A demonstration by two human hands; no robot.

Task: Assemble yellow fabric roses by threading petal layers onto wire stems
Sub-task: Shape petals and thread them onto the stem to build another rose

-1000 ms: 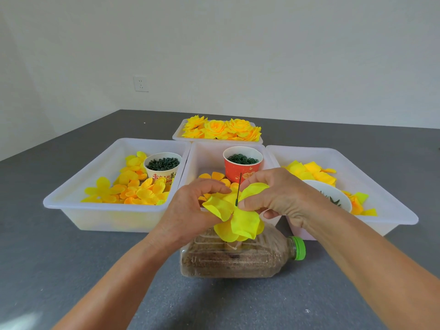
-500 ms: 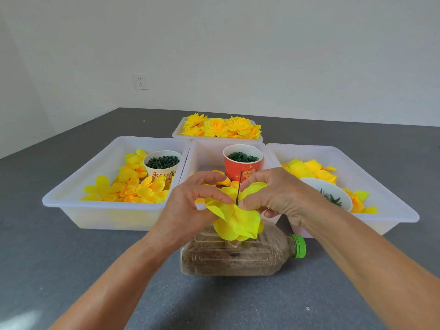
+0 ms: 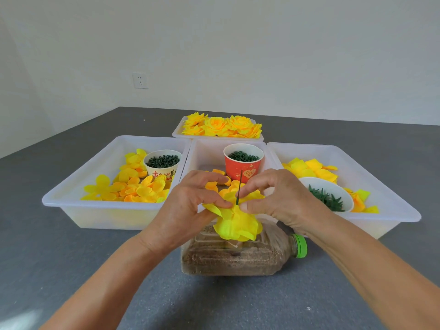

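A thin dark green wire stem stands upright out of a stack of bright yellow petal layers. My left hand pinches the top petal layer just left of the wire. On the wire's right side my right hand pinches the same layer, thumb and forefinger close to the stem. The petals sit above a clear plastic bottle lying on its side, filled with brown grain and closed with a green cap. The wire's lower end is hidden by the petals.
The left white tray holds loose yellow petals and a cup of dark green parts. The middle tray holds a red cup of green rings. The right tray holds petals and a white bowl of green leaves. Finished roses fill the far tray.
Both hands have pushed the top petal layer lower down the wire, so more of the stem shows above the petals. The petal stack hangs lower over the bottle.
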